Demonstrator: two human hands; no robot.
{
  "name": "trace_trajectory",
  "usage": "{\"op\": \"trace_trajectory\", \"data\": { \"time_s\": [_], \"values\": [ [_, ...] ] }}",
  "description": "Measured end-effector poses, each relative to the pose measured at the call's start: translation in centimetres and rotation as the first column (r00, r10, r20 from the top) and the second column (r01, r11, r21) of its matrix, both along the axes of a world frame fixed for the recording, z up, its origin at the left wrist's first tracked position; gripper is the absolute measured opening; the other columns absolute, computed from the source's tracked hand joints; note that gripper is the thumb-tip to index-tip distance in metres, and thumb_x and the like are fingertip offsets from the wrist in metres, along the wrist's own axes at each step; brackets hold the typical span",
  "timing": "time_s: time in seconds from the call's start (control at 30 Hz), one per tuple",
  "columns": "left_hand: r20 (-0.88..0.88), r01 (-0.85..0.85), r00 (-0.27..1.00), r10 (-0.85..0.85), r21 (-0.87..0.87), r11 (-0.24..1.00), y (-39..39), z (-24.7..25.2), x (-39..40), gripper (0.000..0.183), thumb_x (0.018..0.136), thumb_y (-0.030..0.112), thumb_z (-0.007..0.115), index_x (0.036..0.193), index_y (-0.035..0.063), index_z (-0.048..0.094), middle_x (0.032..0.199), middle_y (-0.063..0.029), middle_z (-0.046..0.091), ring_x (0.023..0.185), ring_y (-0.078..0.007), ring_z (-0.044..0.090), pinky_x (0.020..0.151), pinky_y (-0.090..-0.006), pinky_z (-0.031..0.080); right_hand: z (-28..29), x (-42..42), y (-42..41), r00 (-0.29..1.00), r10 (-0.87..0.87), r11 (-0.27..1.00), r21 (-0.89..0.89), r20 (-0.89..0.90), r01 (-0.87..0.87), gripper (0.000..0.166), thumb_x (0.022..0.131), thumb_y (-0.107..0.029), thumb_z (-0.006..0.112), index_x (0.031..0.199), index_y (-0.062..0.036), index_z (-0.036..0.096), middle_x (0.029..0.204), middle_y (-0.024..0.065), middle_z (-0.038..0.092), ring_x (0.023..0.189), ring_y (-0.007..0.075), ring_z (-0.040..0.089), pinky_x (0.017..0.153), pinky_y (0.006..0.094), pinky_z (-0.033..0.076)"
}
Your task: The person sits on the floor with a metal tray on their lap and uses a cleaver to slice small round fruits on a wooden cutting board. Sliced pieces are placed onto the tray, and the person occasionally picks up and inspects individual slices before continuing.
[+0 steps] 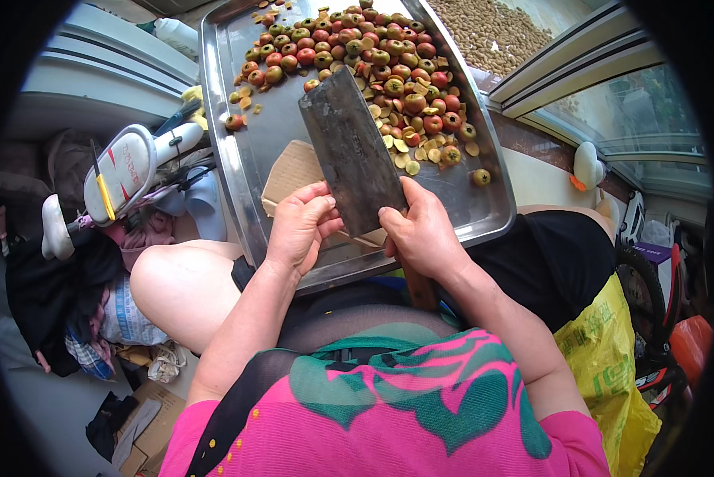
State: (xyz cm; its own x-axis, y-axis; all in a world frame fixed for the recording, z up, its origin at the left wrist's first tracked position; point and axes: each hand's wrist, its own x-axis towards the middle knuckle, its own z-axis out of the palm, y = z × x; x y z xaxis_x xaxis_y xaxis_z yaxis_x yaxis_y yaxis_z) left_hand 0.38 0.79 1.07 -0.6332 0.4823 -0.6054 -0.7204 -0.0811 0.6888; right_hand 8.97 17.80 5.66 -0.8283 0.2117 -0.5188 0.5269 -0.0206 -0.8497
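Note:
My right hand (422, 229) is closed on the wooden handle (417, 285) of a cleaver, its thumb and forefinger at the base of the dark steel blade (357, 161). The blade stands raised over a metal tray (504, 203). Beside its left edge is my left hand (304, 223), fingers curled; whether they hold something small cannot be seen. A piece of corrugated cardboard (292, 173) lies in the tray, partly hidden behind the blade and my hands. Small red and green fruits (339, 42) are heaped at the tray's far side, with pale cut slices (401, 160) among them.
The tray rests over my lap. At left stand a child's bicycle or similar item with a white seat (121, 173) and a box cutter (104, 197) on it. A glass sliding door (643, 119) is at right, near a yellow woven bag (601, 364) and a bicycle wheel (637, 292).

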Motion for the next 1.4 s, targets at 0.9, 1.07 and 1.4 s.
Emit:
{"op": "trace_trajectory", "data": {
  "time_s": [0.9, 1.07, 1.4],
  "values": [
    [-0.320, -0.238, 0.927, 0.194, -0.105, 0.966, -0.7, -0.6, -1.7, 0.023, 0.098, 0.007, 0.060, 0.119, 0.0002, 0.064, 0.111, -0.0106, 0.070, 0.085, -0.0169, 0.071, 0.074, -0.0264, 0.058, 1.0, 0.4, 1.3, 0.989, -0.137, 0.966, -0.227, -0.057, 0.121, 0.023, 0.094, -0.007, 0.054, 0.116, -0.0010, 0.052, 0.081, 0.0033, 0.061, 0.052, 0.0104, 0.056, 0.050, 0.0250, 0.046],
    [-0.379, -0.313, 0.888, 0.262, -0.080, 0.946, -0.6, -0.7, -1.9, 0.027, 0.099, 0.005, 0.057, 0.125, 0.0011, 0.061, 0.117, -0.0110, 0.068, 0.085, -0.0171, 0.071, 0.075, -0.0275, 0.059, 0.8, 0.5, 1.2, 0.990, -0.126, 0.959, -0.262, -0.067, 0.104, 0.027, 0.093, -0.006, 0.054, 0.120, -0.0006, 0.052, 0.085, 0.0038, 0.061, 0.053, 0.0102, 0.057, 0.051, 0.0251, 0.047],
    [-0.472, -0.527, 0.679, 0.563, 0.222, 0.821, -7.2, 6.8, -1.9, 0.021, 0.095, 0.007, 0.063, 0.115, 0.0016, 0.063, 0.106, -0.0128, 0.070, 0.083, -0.0174, 0.071, 0.072, -0.0274, 0.060, 0.7, 0.6, 0.8, 0.993, -0.046, 0.975, -0.221, -0.105, 0.022, 0.030, 0.093, -0.008, 0.057, 0.122, -0.0037, 0.052, 0.077, 0.0027, 0.060, 0.050, 0.0105, 0.055, 0.045, 0.0252, 0.044]
  ]
}}
